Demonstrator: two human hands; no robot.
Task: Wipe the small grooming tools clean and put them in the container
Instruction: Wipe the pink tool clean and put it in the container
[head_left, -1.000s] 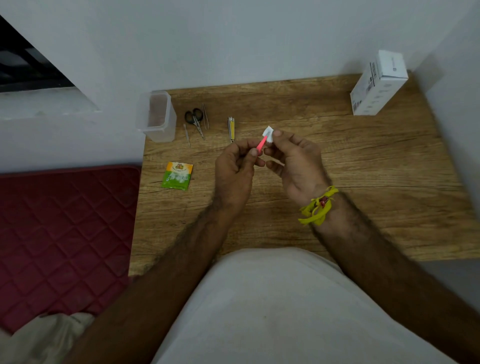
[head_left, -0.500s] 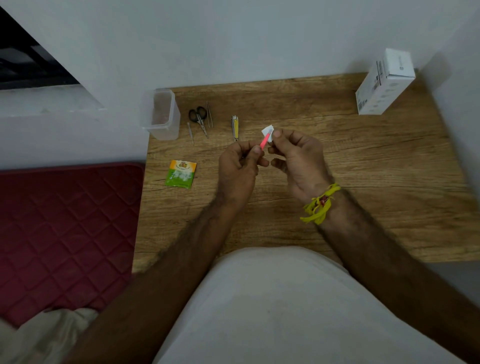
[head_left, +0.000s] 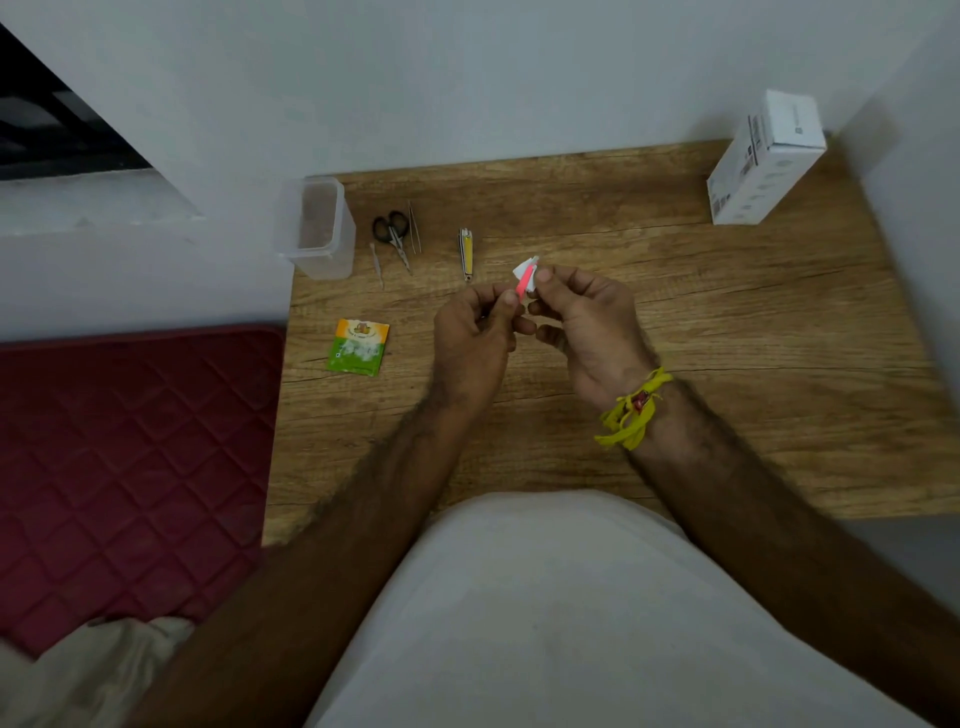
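I take the wooden table (head_left: 675, 332) as my landmark. At its back left corner stands the clear container (head_left: 316, 228), open-topped and near the tools, I judge so each one can be dropped in once cleaned; I cannot tell whether anything lies inside. A white box (head_left: 763, 161) sits at the table's back right corner, well apart from the work. A green and orange sachet (head_left: 358, 346) lies on the table in front of the container, probably the wipe's wrapper, though its print is unreadable.

Above the table's middle, my left hand (head_left: 470, 343) pinches the lower end of a thin pink tool (head_left: 524, 281), steadying it, while my right hand (head_left: 587, 322) pinches a small white wipe (head_left: 523, 266) round its upper end. What kind of tool it is I cannot make out, since fingers cover most of it.

Just beside the container, toward the table's middle, lie small scissors (head_left: 390, 228), tweezers (head_left: 414, 228), a thin metal pick (head_left: 376, 262) and a nail clipper (head_left: 466, 252), apparently waiting their turn.
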